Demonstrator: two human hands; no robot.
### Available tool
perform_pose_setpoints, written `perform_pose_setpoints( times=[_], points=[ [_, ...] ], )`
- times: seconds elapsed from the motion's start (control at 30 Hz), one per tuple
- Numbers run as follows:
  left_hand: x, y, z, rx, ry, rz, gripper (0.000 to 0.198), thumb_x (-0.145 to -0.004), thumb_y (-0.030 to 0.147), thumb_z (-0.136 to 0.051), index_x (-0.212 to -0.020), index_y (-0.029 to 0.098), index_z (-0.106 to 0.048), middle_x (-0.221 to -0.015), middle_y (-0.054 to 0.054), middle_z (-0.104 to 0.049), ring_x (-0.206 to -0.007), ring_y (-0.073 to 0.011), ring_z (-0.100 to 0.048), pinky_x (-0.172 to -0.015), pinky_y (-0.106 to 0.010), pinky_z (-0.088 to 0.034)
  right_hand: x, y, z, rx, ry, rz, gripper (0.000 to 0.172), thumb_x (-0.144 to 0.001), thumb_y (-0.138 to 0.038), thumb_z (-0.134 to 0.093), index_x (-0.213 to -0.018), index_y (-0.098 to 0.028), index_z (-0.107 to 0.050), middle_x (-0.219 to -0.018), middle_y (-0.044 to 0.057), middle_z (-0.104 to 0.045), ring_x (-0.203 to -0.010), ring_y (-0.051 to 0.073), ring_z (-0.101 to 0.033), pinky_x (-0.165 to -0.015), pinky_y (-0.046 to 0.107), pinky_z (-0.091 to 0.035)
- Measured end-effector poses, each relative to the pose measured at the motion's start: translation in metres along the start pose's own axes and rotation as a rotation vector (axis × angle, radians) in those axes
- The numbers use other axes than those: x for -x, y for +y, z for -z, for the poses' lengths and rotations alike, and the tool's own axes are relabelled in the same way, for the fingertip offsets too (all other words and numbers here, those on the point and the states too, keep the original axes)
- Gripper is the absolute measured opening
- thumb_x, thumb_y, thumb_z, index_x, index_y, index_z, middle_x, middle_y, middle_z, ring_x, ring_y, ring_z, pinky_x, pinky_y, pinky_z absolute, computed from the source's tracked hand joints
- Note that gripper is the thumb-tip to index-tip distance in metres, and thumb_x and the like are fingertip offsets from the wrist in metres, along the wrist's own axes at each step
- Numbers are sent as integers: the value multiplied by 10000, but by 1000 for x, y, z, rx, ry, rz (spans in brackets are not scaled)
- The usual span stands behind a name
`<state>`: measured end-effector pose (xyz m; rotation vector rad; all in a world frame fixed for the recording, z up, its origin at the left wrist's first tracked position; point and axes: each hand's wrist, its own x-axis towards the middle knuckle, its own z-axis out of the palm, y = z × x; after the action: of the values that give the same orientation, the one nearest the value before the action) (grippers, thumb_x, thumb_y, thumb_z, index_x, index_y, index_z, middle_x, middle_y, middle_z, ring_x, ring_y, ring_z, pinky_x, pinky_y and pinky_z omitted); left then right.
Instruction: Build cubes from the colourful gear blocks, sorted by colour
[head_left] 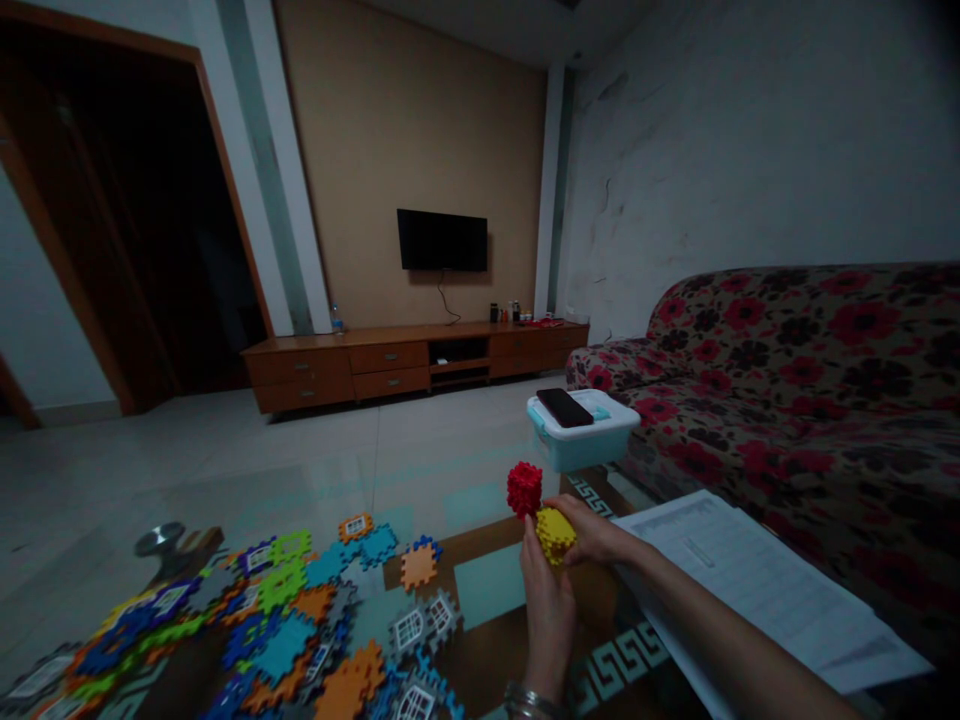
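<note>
A yellow stack of toothed plastic building tiles (556, 536) is held between my two hands above the glass table. My left hand (547, 590), with a bracelet at the wrist, grips it from the near left side. My right hand (589, 530) closes around its right side. Just beyond my left fingertips stands a red stack of toothed tiles (524, 488); whether it touches the yellow one I cannot tell. To the left lies a spread of loose tiles in orange, blue, green and grey, among them an orange tile (418, 567) and a grey window tile (409, 630).
A lidded light-blue box (581, 445) with a dark phone (564, 408) on top stands at the table's far side. Papers (765, 590) lie at the right, beside the floral sofa (787, 370). A low wooden cabinet (315, 378) and a television (442, 240) are farther back.
</note>
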<state>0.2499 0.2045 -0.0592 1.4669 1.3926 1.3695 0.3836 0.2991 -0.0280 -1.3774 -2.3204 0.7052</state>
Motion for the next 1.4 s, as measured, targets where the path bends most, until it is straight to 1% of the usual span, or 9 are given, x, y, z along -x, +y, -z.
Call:
perform_pose_setpoints(
  times=[0.23,0.57,0.67,0.8,0.9,1.07,1.17,1.27,1.4],
  points=[
    [1,0,0,-16,-5,-2,743,-682,16,-410,-1416,55,-301,-1524,-193,-304,-1436,-189,-273,-1212,-341,-198,7,1,1,29,15,79,710,-513,-178,-784,-1197,-152,-594,-1123,99,-567,-1068,285,-531,-954,388,-420],
    [-4,-12,-3,-23,17,-44,680,-691,21,-435,-1363,119,-410,-1441,-163,-431,-1378,-206,-370,-1197,-383,-239,13,9,-8,-50,58,96,733,-444,-145,-786,-1142,-187,-567,-1146,77,-557,-1065,276,-543,-950,388,-425],
    [-4,-9,-2,-46,7,-31,693,-674,7,-421,-1361,97,-415,-1422,-176,-447,-1355,-211,-392,-1188,-381,-253,17,8,-13,-137,57,52,730,-462,-139,-777,-1145,-191,-523,-1116,61,-575,-991,246,-580,-878,357,-466],
    [-1,-3,1,-105,2,-23,656,-682,16,-400,-1332,79,-459,-1398,-182,-473,-1330,-230,-407,-1179,-395,-263,27,-9,-18,-101,91,1,660,-497,-140,-744,-1119,-161,-525,-1091,85,-609,-1001,275,-568,-881,374,-445],
    [9,-2,9,-157,-23,6,689,-645,-17,-372,-1323,54,-469,-1384,-191,-495,-1314,-237,-424,-1178,-397,-260,40,-35,-27,-27,124,-62,599,-540,-112,-687,-1119,-150,-537,-1149,119,-592,-1076,301,-529,-931,390,-400],
    [43,-3,42,-282,-25,169,760,-604,-29,-414,-1361,-51,-360,-1356,-266,-499,-1297,-274,-460,-1152,-377,-291,74,-96,-58,39,115,-147,510,-578,-68,-632,-1077,-148,-566,-1134,138,-585,-1080,305,-522,-951,393,-366],
    [64,-3,73,-330,35,206,844,-577,15,-495,-1399,-17,-302,-1311,-249,-546,-1255,-288,-509,-1122,-374,-333,89,-131,-74,-8,70,-164,535,-572,-75,-661,-1096,-136,-572,-1151,159,-574,-1104,318,-505,-982,409,-343],
    [76,1,106,-360,-3,145,896,-516,37,-527,-1393,50,-344,-1268,-215,-586,-1244,-290,-528,-1120,-384,-341,98,-155,-79,-85,-23,-156,712,-509,-98,-736,-1195,-135,-551,-1223,148,-546,-1158,313,-476,-1014,390,-336],
    [78,10,143,-434,-127,93,834,-486,107,-575,-1311,64,-456,-1296,-213,-577,-1257,-316,-517,-1112,-422,-360,101,-167,-79,-193,-120,-136,937,-427,-86,-788,-1313,-216,-511,-1300,80,-515,-1201,289,-459,-1027,344,-349]
  ],
)
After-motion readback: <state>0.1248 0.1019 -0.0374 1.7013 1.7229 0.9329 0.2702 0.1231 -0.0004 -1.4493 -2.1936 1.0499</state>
